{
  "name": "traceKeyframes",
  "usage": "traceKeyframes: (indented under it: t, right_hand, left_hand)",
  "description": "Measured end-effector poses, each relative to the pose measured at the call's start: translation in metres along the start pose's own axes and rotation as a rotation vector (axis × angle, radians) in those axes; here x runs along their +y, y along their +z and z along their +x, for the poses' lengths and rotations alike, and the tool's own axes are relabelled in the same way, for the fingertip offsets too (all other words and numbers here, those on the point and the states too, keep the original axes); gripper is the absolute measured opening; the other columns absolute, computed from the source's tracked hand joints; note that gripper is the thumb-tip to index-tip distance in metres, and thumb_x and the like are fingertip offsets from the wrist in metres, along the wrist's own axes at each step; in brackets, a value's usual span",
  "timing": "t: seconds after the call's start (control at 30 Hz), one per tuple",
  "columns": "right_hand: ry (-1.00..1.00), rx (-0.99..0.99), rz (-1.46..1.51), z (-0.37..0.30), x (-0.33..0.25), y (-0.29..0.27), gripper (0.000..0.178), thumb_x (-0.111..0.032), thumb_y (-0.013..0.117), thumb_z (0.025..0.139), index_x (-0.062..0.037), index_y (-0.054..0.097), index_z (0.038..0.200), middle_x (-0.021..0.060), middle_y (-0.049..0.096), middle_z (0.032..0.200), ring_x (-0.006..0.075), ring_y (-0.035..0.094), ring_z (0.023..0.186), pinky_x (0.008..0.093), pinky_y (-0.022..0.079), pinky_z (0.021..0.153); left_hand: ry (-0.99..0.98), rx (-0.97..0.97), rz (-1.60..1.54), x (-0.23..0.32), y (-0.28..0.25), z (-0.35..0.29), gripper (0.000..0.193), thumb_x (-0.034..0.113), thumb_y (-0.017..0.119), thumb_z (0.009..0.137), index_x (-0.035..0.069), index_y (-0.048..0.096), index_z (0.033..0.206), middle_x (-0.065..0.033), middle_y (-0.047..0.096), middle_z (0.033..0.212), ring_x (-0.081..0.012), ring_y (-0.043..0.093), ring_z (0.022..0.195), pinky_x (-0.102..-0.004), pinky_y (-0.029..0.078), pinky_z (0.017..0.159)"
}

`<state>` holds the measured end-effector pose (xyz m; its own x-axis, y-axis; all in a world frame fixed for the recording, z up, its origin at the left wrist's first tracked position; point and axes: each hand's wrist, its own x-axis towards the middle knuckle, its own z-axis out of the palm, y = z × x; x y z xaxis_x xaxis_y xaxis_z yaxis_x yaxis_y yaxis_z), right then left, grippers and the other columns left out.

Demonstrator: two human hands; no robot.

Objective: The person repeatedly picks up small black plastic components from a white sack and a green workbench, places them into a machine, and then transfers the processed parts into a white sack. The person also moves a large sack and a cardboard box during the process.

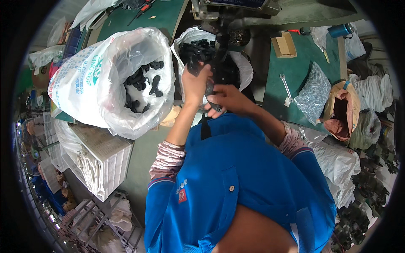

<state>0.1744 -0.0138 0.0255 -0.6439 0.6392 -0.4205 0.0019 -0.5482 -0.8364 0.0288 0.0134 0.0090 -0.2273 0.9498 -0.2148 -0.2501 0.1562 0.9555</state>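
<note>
Both hands meet above the lap, fingers closed: the left hand (196, 84) wraps dark pieces whose outlines blur together, and the right hand (231, 99) grips a slender black part (209, 89) between thumb and fingers. Its long axis slants from upper left to lower right, the rounded, holed end pointing back toward the blue shirt (211, 152). Just beyond lies an open white bag (247, 71) of black pieces, with a machine (209, 14) overhead limiting upward room. A bulky white sack (80, 80) crowds the left forearm. Rightward, past its edge, a green table (274, 88) carries a cardboard box (283, 45), a wrench (286, 86) and a clear bag (314, 95).
</note>
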Motion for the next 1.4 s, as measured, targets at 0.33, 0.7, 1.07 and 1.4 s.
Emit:
traceKeyframes:
  t: [0.33,0.7,1.07,1.4]
  right_hand:
    - [-0.442,0.440,-0.333,-0.023,-0.001,-0.013,0.046,-0.032,0.043,0.099,-0.0008,0.047,0.132,-0.0036,0.044,0.076,0.0058,0.041,0.070,0.0196,0.035,0.063]
    - [-0.333,0.548,-0.198,-0.009,-0.010,-0.023,0.027,-0.015,0.057,0.092,0.0019,0.061,0.112,0.0053,0.063,0.076,0.0100,0.061,0.070,0.0220,0.047,0.057]
    - [-0.558,0.566,-0.377,0.024,-0.100,-0.039,0.021,-0.014,0.054,0.091,0.0037,0.065,0.093,0.0071,0.060,0.059,0.0066,0.046,0.040,0.0203,0.035,0.037]
    - [-0.454,0.551,-0.333,0.027,-0.104,-0.043,0.024,-0.016,0.054,0.091,0.0045,0.063,0.080,0.0088,0.059,0.054,0.0065,0.043,0.036,0.0213,0.031,0.034]
  left_hand:
    - [-0.175,-0.179,0.003,-0.009,-0.028,-0.017,0.027,0.005,0.066,0.081,-0.001,0.055,0.104,-0.0065,0.062,0.084,-0.0142,0.062,0.069,-0.0242,0.048,0.044]
    - [-0.120,-0.289,-0.011,-0.004,-0.030,-0.041,0.040,0.008,0.063,0.084,-0.005,0.049,0.119,-0.0111,0.062,0.098,-0.0180,0.066,0.081,-0.0246,0.054,0.055]
    - [-0.266,-0.353,-0.391,0.001,-0.032,-0.035,0.027,0.015,0.053,0.094,-0.001,0.050,0.117,-0.0183,0.060,0.112,-0.0251,0.064,0.095,-0.0346,0.057,0.075]
    - [-0.253,-0.283,-0.368,0.002,-0.018,-0.023,0.022,0.009,0.053,0.093,-0.002,0.054,0.112,-0.0156,0.062,0.109,-0.0230,0.064,0.095,-0.0369,0.058,0.079]
